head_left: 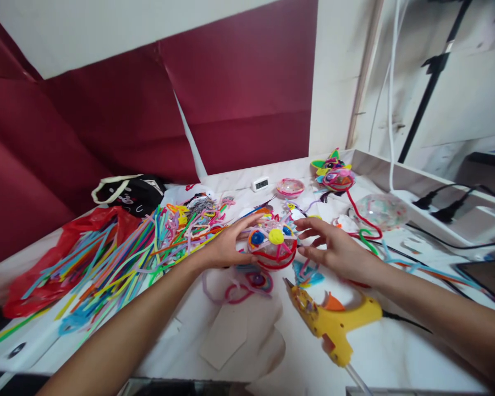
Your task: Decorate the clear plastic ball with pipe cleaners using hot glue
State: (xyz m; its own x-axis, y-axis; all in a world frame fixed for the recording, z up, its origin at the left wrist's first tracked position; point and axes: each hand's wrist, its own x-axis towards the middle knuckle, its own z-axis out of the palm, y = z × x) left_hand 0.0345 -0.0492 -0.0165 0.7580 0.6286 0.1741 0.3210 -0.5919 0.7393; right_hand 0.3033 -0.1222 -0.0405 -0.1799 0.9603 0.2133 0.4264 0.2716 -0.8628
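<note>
A clear round ball (pixel 273 260) decorated as a face sits mid-table, with blue eyes, a yellow nose and red pipe-cleaner edging. My left hand (pixel 226 242) cups its left side, the thumb low and the fingers over the top. Beside the ball's right edge, my right hand (pixel 332 250) has its fingers apart with nothing held; whether a fingertip touches the ball I cannot tell. A yellow hot glue gun (pixel 338 324) lies just below my right hand, its nozzle pointing toward the ball. Pink and purple pipe-cleaner loops (pixel 239 291) lie in front of the ball.
Many coloured pipe cleaners (pixel 148 247) spread at left, partly in a red plastic bag (pixel 20 291). Behind stand a small digital clock (pixel 260 183), a pink-rimmed clear bowl (pixel 290 188) and a finished-looking craft figure (pixel 334 173). A clear dome (pixel 381 210) and cables lie right.
</note>
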